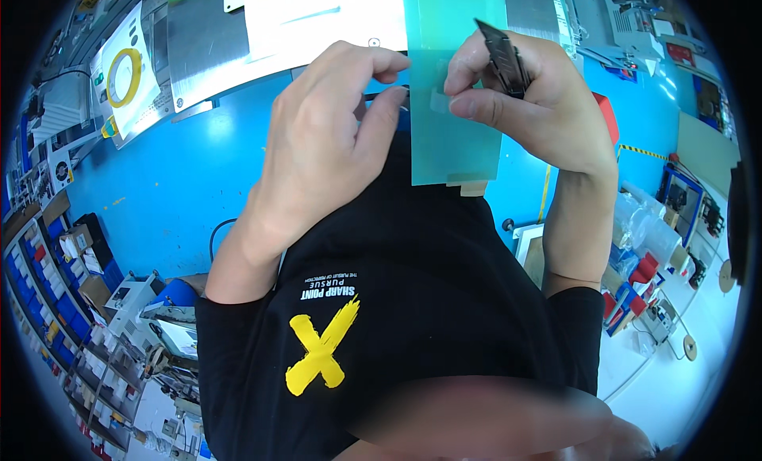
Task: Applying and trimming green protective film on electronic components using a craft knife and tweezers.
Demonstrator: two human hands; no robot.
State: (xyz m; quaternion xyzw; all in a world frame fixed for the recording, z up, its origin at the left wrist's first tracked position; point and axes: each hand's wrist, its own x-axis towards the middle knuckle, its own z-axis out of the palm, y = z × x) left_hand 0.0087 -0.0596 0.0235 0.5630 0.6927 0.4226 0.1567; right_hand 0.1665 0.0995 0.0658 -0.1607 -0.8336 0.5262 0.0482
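Observation:
My right hand [528, 96] keeps a slim black utility knife [505, 60] tucked between its fingers, the pointed end slanting up and left. Its thumb and forefinger come close together over a translucent green sheet [454, 151], beside a small clear patch [439, 102] on it. The sheet is long and narrow. Its near end hangs past the table edge in front of my shirt, with small beige tabs [473, 188] at the bottom. At the sheet's left edge is my left hand [329, 135], fingers curved, thumb and forefinger apart with no object visible in their grip.
On the worktable lie a white sheet [325, 20], a metal plate [208, 44] and a yellow tape roll [124, 77] on white paper. Shelves with blue bins [59, 302] stand far left. Clear plastic bags [647, 223] and red-and-blue items [631, 298] are at right.

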